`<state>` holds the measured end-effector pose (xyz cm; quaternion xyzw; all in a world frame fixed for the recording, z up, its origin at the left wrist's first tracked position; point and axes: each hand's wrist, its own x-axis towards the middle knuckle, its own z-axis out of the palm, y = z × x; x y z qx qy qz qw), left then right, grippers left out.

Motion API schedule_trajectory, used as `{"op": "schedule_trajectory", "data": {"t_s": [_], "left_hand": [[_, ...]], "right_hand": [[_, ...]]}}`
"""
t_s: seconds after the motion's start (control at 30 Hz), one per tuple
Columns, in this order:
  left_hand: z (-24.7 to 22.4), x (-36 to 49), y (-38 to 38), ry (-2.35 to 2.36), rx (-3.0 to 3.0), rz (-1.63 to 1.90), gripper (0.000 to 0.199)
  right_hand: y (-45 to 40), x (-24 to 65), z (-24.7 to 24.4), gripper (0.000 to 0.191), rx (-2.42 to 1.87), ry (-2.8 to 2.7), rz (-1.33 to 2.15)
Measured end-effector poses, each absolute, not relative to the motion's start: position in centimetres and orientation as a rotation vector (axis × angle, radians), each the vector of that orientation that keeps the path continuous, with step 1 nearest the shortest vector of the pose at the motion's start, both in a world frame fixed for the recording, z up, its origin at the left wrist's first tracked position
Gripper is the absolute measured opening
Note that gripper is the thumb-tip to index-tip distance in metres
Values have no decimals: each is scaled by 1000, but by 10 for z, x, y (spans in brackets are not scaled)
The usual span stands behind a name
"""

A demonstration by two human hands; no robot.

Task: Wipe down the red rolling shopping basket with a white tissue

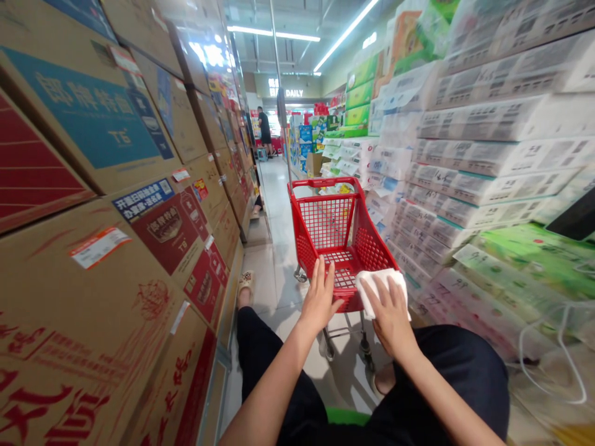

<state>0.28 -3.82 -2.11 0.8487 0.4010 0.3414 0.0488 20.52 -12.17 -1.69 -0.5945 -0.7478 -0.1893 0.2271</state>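
White folded cloth [367, 306] is pressed by the open right hand [393, 322] onto the near right corner of the red plastic cart [304, 232], while the rim beside the open left hand [317, 300] is uncovered.

the cart [374, 251] before me is bright red, its walls patterned with a grid of small openings. the cloth [383, 274] under my right hand [393, 316], at the cart's near edge, is white. my trousers [465, 365], on the cart's near side, are dark navy. left of the cart, brown cartons [46, 291] carry blue and maroon panels; right of it, white packs [465, 155] bear grey print.
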Motion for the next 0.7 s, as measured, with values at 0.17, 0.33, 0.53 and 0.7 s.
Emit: {"op": "schedule_trajectory", "data": {"t_s": [0.17, 0.33, 0.53, 0.7], "left_hand": [[-21, -11, -36, 1227, 2630, 989, 115], [-23, -26, -30, 1172, 2671, 997, 116], [-24, -22, -25, 1162, 2696, 1014, 118], [-24, -24, -26, 1172, 2693, 1030, 106]], "right_hand": [[-115, 149, -22, 92, -1488, -2186, -480], [-111, 193, -16, 86, -1473, -2281, -555], [-104, 233, -10, 98, -1589, -2143, -639], [-102, 163, -13, 97, -1453, -2246, -546]]}}
